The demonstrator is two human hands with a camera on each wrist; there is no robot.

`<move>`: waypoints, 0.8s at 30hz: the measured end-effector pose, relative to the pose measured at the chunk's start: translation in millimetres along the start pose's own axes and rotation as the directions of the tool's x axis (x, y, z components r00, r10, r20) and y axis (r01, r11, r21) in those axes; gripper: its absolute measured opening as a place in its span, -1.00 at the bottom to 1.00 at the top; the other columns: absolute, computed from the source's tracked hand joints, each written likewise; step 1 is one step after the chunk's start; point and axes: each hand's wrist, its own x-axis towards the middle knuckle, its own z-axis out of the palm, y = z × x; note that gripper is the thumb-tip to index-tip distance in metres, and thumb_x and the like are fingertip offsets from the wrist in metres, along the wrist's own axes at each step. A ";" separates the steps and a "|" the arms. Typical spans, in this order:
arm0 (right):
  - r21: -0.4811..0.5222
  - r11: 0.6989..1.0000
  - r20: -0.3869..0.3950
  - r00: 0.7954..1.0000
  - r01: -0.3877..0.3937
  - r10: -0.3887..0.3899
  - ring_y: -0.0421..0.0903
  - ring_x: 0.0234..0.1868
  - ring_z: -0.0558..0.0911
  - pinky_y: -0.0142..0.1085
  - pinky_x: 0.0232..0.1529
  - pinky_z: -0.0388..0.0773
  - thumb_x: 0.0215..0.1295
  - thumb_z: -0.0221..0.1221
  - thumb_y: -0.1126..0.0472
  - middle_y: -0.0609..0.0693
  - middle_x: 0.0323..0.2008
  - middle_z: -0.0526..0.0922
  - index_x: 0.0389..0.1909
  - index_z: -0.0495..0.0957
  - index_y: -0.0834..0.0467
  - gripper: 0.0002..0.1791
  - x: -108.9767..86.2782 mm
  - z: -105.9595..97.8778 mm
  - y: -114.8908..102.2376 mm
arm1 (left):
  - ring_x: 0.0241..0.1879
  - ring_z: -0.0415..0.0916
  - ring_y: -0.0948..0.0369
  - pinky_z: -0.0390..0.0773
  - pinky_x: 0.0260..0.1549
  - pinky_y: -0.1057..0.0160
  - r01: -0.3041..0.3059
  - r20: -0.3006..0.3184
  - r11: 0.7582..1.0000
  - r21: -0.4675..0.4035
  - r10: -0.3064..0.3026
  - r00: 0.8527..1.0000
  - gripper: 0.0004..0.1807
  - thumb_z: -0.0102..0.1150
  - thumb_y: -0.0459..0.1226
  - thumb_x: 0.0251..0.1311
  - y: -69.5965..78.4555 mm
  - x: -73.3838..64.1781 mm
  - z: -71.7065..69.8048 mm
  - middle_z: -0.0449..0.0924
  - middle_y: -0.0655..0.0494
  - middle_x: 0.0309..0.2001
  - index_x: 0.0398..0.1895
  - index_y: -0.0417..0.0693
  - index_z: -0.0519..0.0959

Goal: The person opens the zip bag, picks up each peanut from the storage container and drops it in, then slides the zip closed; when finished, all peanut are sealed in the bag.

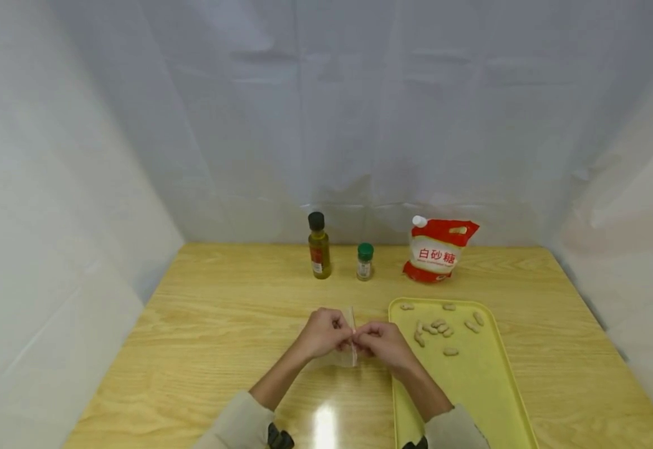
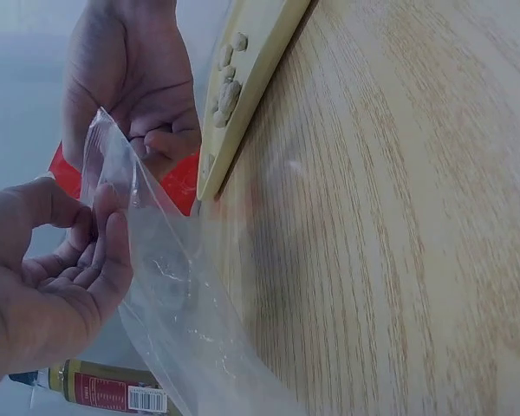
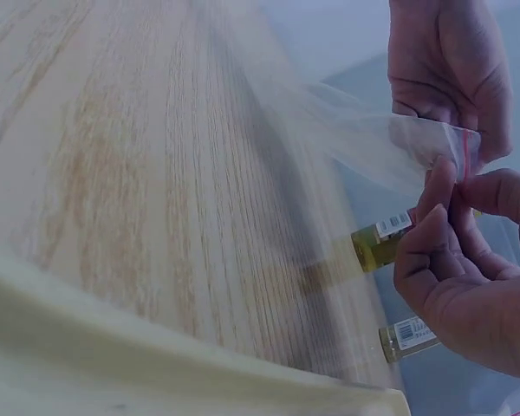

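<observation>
A clear zip-top plastic bag (image 1: 332, 360) with a red line along its mouth (image 3: 466, 154) is held just above the table, left of the yellow tray. My left hand (image 1: 322, 333) pinches the bag's mouth edge between thumb and fingers. Opposite it, the right hand (image 1: 385, 343) pinches the same edge, the fingertips of both hands close together. In the left wrist view the bag (image 2: 191, 321) hangs down from the fingers, and I see nothing inside it. Some fingertips are hidden behind the plastic and each other.
The yellow tray (image 1: 466, 399) on the right carries several unshelled peanuts (image 1: 438, 325). Along the back of the table stand an oil bottle (image 1: 319, 249), a small green-capped jar (image 1: 365, 262) and a red-and-white sugar pouch (image 1: 437, 252). White sheeting (image 1: 348, 125) encloses the table.
</observation>
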 end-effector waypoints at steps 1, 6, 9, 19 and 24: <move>-0.001 1.000 -0.015 1.000 -0.004 0.004 -0.24 -0.45 0.56 -0.37 -0.38 0.58 0.22 0.11 0.33 -0.07 -0.49 0.65 -0.30 0.60 0.41 -0.80 0.4 0.4 1.0 | -0.63 0.55 0.27 0.55 -0.62 0.37 -0.005 -0.002 1.000 0.000 0.005 1.000 -0.87 0.05 -0.44 0.11 -0.5 -0.1 0.0 0.62 -0.01 -0.58 -0.56 -0.26 0.51; 0.015 1.000 -0.073 0.997 -0.016 0.017 -0.22 -0.53 0.51 -0.37 -0.46 0.51 0.18 0.10 0.34 -0.04 -0.54 0.63 -0.33 0.58 0.37 -0.84 1.5 0.9 4.4 | -0.62 0.61 0.19 0.65 -0.56 0.21 -0.014 -0.045 0.999 -0.038 0.013 0.999 -0.88 0.02 -0.46 0.07 -1.9 -1.4 -0.7 0.65 -0.08 -0.58 -0.55 -0.29 0.53; 0.053 0.999 -0.076 0.997 -0.001 0.005 -0.22 -0.57 0.53 -0.38 -0.51 0.48 0.16 0.10 0.40 -0.03 -0.58 0.64 -0.22 0.48 0.36 -0.83 1.2 1.2 5.0 | -0.60 0.63 0.17 0.65 -0.57 0.23 -0.004 -0.083 0.998 -0.070 -0.002 0.997 -0.93 0.05 -0.47 0.06 -3.7 -2.8 -0.8 0.66 -0.10 -0.56 -0.48 -0.31 0.53; -0.059 0.993 -0.113 0.988 0.099 -0.106 -0.20 -0.61 0.58 -0.36 -0.57 0.53 0.14 0.06 0.47 0.08 -0.58 0.66 -0.29 0.56 0.38 -0.85 -1.6 5.5 -2.2 | -0.67 0.53 0.30 0.50 -0.68 0.44 -0.161 -0.123 0.983 0.084 0.171 0.978 -0.92 0.04 -0.51 0.14 -5.7 -5.9 1.0 0.66 -0.07 -0.52 -0.35 -0.22 0.51; -0.185 0.976 -0.107 0.985 0.116 -0.138 -0.11 -0.56 0.62 -0.23 -0.50 0.61 0.16 0.05 0.44 0.10 -0.57 0.66 -0.35 0.65 0.32 -0.81 -3.7 5.1 -4.6 | -0.64 0.38 0.44 0.45 -0.65 0.48 -0.261 -0.096 0.927 0.267 0.295 0.951 -0.82 0.05 -0.45 0.16 -8.5 -6.0 0.2 0.69 0.03 -0.44 -0.39 -0.14 0.66</move>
